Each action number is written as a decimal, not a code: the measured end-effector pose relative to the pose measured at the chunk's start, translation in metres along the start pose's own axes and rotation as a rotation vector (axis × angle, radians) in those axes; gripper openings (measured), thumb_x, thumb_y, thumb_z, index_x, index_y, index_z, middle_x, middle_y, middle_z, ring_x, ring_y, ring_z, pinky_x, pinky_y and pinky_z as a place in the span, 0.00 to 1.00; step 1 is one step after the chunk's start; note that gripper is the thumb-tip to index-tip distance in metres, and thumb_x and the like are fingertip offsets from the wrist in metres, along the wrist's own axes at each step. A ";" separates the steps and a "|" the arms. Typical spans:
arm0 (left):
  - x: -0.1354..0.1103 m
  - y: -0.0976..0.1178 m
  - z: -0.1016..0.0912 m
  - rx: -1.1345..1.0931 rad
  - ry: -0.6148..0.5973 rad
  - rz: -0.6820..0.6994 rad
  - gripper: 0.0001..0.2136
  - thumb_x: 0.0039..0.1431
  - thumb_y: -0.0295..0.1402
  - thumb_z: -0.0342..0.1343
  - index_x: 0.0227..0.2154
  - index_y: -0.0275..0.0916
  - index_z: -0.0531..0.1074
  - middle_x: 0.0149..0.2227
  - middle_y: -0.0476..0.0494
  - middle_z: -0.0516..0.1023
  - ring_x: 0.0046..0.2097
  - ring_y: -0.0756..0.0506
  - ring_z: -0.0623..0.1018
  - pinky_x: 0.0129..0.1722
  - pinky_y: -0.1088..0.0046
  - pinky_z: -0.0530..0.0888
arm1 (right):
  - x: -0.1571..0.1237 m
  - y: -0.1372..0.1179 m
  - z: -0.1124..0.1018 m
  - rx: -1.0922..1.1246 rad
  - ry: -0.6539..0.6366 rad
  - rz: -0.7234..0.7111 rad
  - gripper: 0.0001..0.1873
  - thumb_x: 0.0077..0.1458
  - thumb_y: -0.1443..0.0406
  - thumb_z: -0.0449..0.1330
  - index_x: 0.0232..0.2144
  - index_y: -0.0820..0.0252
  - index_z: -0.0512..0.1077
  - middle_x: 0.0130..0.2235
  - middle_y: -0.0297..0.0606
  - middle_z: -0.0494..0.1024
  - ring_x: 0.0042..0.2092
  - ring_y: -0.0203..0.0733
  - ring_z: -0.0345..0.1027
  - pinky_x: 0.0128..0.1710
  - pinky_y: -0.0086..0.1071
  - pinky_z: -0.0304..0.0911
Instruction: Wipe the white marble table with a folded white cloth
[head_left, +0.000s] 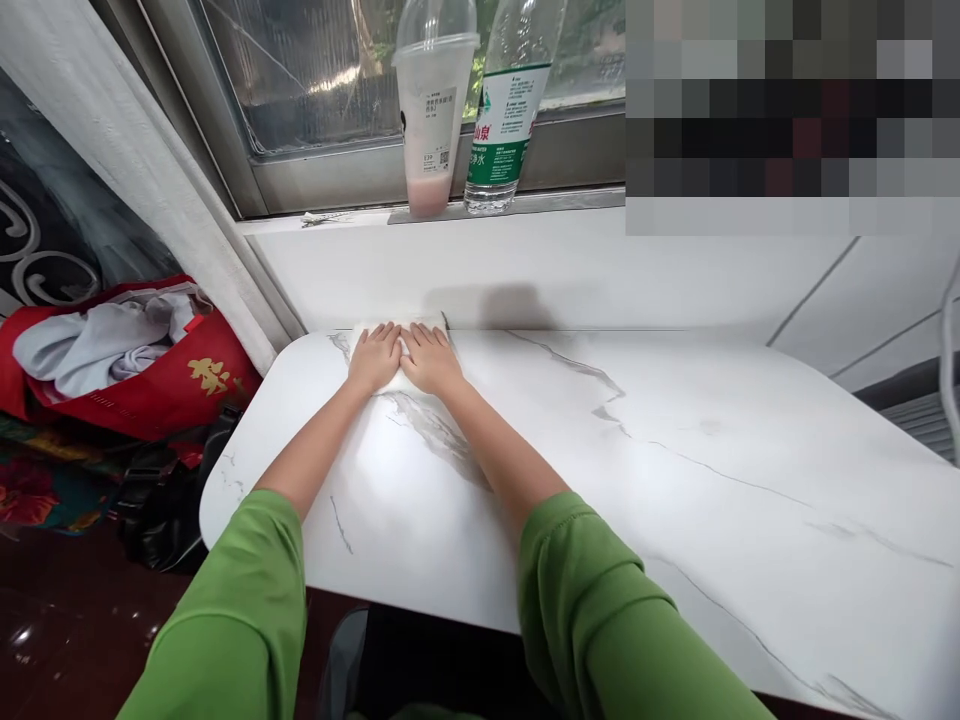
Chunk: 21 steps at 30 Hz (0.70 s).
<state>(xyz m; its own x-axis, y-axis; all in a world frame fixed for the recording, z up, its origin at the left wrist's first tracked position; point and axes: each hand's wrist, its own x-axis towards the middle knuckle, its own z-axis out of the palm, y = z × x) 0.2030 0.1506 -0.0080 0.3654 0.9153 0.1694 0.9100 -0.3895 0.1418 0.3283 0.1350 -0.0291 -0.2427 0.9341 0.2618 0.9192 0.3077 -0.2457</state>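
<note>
Both of my hands lie side by side near the back edge of a white marble-patterned table (pixel 450 520). Under them is a thin white sheet, a wipe or cloth (pixel 395 384), pressed against the tabletop and mostly covered. My left hand (pixel 377 357) rests flat on its left part with fingers stretched forward. On the right part, my right hand (pixel 431 360) is also flat, fingers stretched out and a little spread. The thumbs come close together in the middle. Neither hand is wrapped round anything.
On the window sill stand a plastic cup (pixel 431 120) with some pink drink and a water bottle (pixel 506 130) with a green-white label. A red bag (pixel 150 380) of clothes sits left of the table, beside a pale curtain (pixel 150 130). A cable (pixel 949 350) hangs at right.
</note>
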 end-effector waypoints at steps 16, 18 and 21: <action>-0.196 0.139 -0.010 0.040 -0.080 0.286 0.27 0.69 0.38 0.37 0.63 0.23 0.53 0.66 0.27 0.53 0.68 0.34 0.51 0.66 0.53 0.51 | -0.252 0.022 -0.069 -0.077 0.007 -0.308 0.32 0.66 0.60 0.38 0.68 0.67 0.40 0.68 0.50 0.49 0.69 0.48 0.36 0.66 0.50 0.43; -0.212 0.157 -0.010 0.049 -0.070 0.346 0.27 0.68 0.37 0.37 0.63 0.21 0.54 0.66 0.24 0.54 0.67 0.32 0.51 0.65 0.53 0.51 | -0.279 0.025 -0.075 -0.092 0.034 -0.290 0.33 0.66 0.60 0.39 0.69 0.64 0.33 0.68 0.49 0.49 0.69 0.47 0.37 0.66 0.49 0.44; -0.211 0.172 -0.008 0.040 -0.078 0.395 0.26 0.67 0.36 0.39 0.63 0.22 0.54 0.65 0.23 0.55 0.67 0.31 0.52 0.65 0.54 0.52 | -0.292 0.033 -0.075 -0.118 0.033 -0.200 0.35 0.66 0.60 0.39 0.69 0.62 0.29 0.68 0.47 0.50 0.69 0.46 0.41 0.65 0.49 0.45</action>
<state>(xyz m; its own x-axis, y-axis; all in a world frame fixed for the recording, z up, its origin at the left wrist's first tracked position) 0.2808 -0.1099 -0.0118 0.7008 0.7016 0.1287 0.7030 -0.7100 0.0422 0.4527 -0.1409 -0.0438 -0.4149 0.8499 0.3247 0.8843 0.4607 -0.0760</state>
